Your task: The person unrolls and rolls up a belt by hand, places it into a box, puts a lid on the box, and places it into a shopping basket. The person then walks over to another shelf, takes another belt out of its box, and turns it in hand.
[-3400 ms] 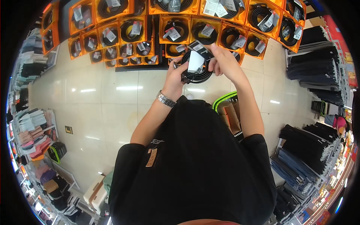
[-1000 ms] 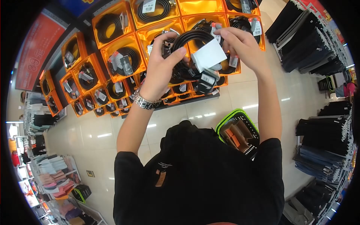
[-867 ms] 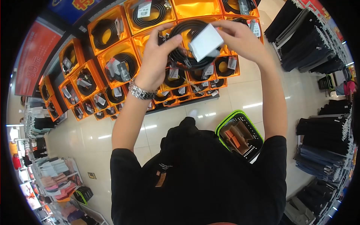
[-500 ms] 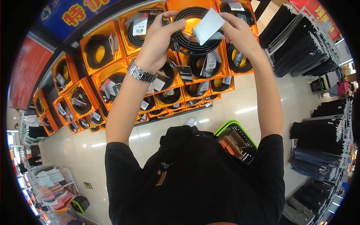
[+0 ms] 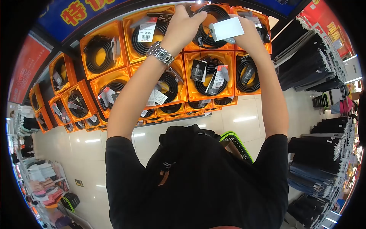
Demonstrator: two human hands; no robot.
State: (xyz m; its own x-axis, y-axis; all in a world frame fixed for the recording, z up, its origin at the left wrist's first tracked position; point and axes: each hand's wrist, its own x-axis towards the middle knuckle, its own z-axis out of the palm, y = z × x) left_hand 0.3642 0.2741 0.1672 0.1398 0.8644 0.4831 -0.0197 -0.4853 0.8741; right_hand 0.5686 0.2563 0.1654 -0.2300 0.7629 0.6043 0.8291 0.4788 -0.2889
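Note:
A coiled black belt (image 5: 215,44) is held between both hands at the top of the view, over an orange box in the upper row. My left hand (image 5: 182,28), with a metal watch on the wrist, grips the coil's left side, thumb on top. At the right side my right hand (image 5: 248,33) is closed on the coil, its fingertips partly hidden by a blank white tag (image 5: 228,29). A black hang tag (image 5: 198,70) dangles below the belt. Whether the coil touches the box cannot be made out.
More coiled belts (image 5: 100,55) in orange boxes fill the sloping display. A green-rimmed basket (image 5: 228,134) stands on the floor, partly hidden by my body. Racks of dark trousers (image 5: 310,57) line the right side; folded clothes (image 5: 42,187) are at the lower left.
Both hands and the belt have shifted slightly up and right in view, and the coil appears lower over the box. The white tag has turned flatter. The black hang tag now hangs into view.

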